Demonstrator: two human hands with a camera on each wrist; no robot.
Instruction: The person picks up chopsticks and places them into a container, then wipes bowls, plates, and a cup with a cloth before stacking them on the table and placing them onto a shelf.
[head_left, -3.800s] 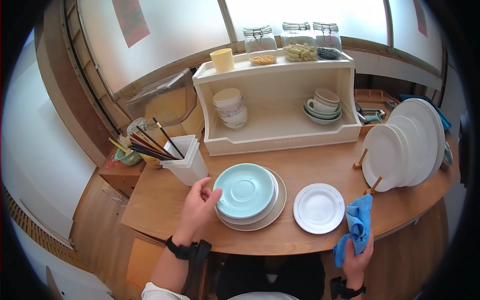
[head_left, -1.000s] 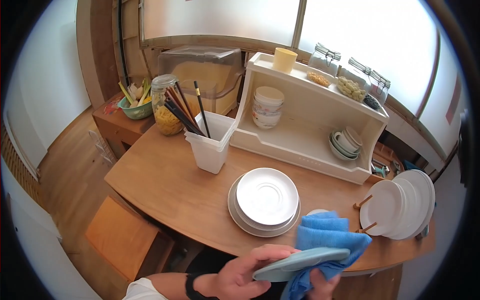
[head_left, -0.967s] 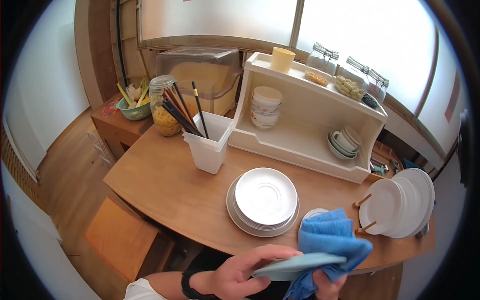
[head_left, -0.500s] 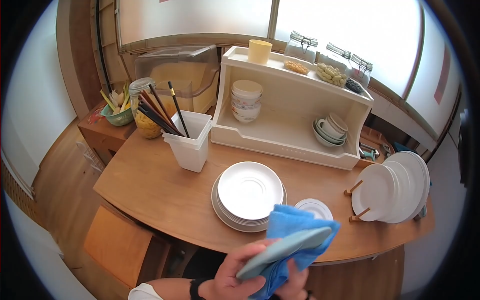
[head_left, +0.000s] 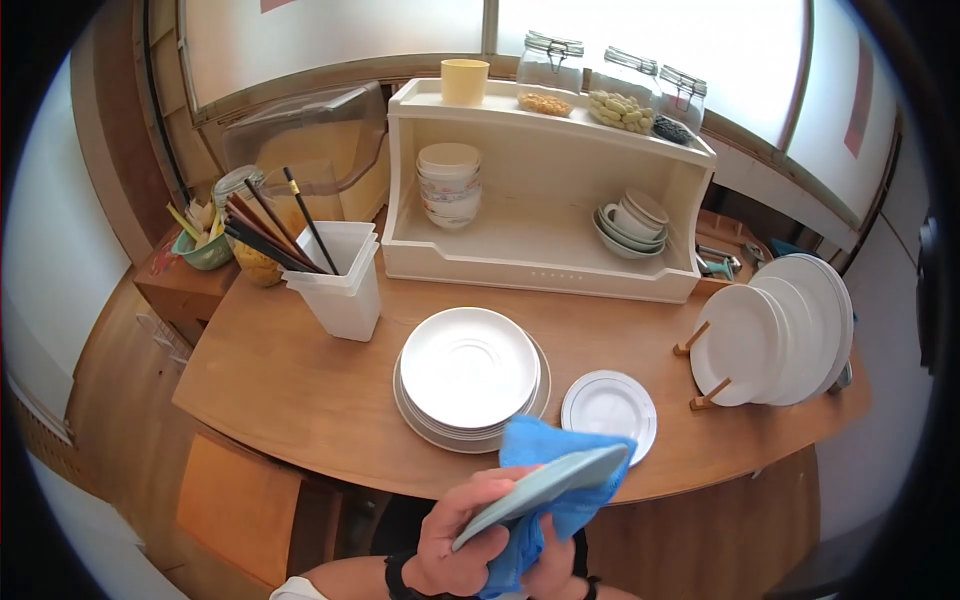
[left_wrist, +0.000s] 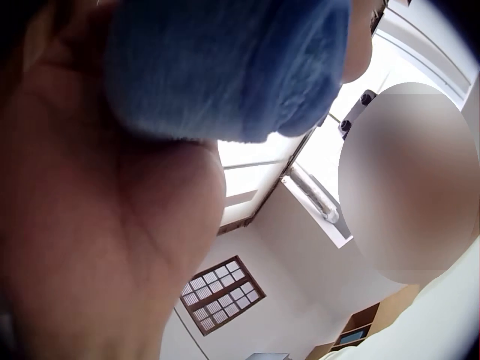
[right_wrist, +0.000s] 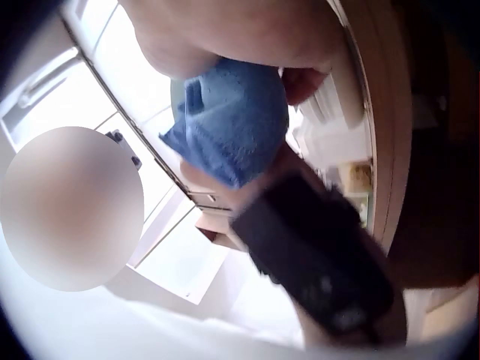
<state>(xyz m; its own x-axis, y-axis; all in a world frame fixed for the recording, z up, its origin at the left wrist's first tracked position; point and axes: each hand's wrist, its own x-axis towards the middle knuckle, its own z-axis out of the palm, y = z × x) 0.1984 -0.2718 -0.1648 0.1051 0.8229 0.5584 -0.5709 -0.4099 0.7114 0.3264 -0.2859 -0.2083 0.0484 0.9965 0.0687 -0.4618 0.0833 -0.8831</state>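
Observation:
Tilted on edge near the table's front, a pale blue plate [head_left: 545, 488] is pinched at its left rim by my left hand [head_left: 455, 540], thumb in front. My right hand [head_left: 553, 562] grips a blue cloth [head_left: 570, 515], which wraps the plate's underside and right rim. Behind them a stack topped by a white plate [head_left: 468, 366] stands on a larger plate, and a small white plate [head_left: 609, 412] lies to its right. Blue cloth [left_wrist: 225, 67] fills the top of the left wrist view beside the palm; the right wrist view shows the bunched cloth [right_wrist: 236, 120].
White tubs [head_left: 345, 290] with chopsticks stand at the left. A cream shelf [head_left: 540, 270] at the back holds bowls and a cup, with jars and a yellow cup [head_left: 464, 82] on top. Large white plates [head_left: 735, 345] stand in a wooden rack at the right.
The blue plate has left the top of the stack and is in my left hand, with the cloth against it. Both hands have since moved slightly left in view, and the plate tilts more steeply.

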